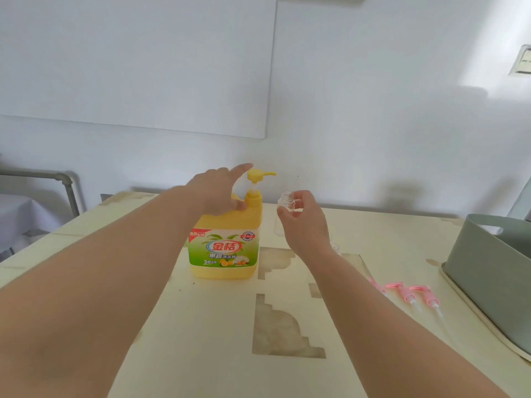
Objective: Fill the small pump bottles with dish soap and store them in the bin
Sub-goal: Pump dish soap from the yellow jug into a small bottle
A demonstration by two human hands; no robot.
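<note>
Beside yellow soap jug (224, 242), clear capless bottle (287, 200).

Bright, even daylight; wall (373, 110) washes out at upper right. Faint soft shadows on bench (201, 326). Mild blur throughout; wide-angle bowing at edges.
</note>
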